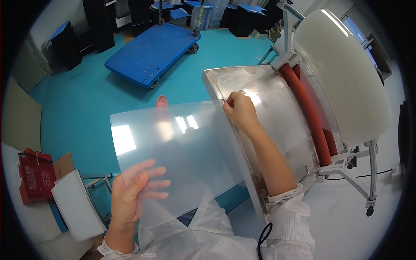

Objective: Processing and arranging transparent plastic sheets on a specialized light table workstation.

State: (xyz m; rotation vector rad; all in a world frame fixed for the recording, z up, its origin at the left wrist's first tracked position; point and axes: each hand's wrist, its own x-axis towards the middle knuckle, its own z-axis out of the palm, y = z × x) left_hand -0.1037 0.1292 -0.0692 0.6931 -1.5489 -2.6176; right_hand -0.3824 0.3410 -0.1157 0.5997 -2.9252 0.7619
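You look to be at the positioning step, lining up the clear sheet [208, 151] beside the metal tray [238, 77] of the roller machine; that is a judgement from how the sheet lies. The sheet spans the space in front of you, above your lap and the turquoise floor [82, 112], its right edge along the tray's near lip and its far right corner at your right hand [241, 112]. Moving it next would call for level support on both sides and an edge kept square to the red rollers [307, 115]; a sagging or twisted sheet could go in crooked. Your right hand is closed in a fingertip pinch, knuckles up, at that corner; a slim tip shows there, too small to tell whether it is the sheet or something separate. The right forearm [274, 162] reaches forward and leftward across the tray. Your left hand [128, 190] is spread wide at the sheet's left edge, palm turned inward, thumb on your side and fingers showing hazily through the plastic; you cannot tell from here how firmly it bears the sheet.
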